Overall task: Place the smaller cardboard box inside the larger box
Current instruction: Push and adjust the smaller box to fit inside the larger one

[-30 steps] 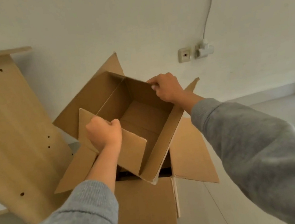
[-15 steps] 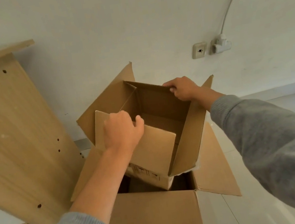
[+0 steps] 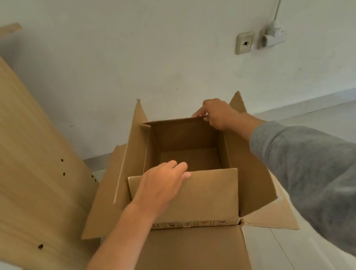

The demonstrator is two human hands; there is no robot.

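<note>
While held, smaller box [image 3: 204, 196] upright.

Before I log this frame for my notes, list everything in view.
Small box: one, brown, open, sitting partly down in the big box.
Big box: one, brown, on the floor, flaps spread.
Wood panel: one, light wood with holes, leaning at left.
Socket: one, beige, on the wall.
Plug: one, white, beside the socket, cable running up.
Wall: white.
Floor: pale.
Sleeves: two, grey.
Left hand: on the small box's near flap.
Right hand: gripping its far rim.
</note>
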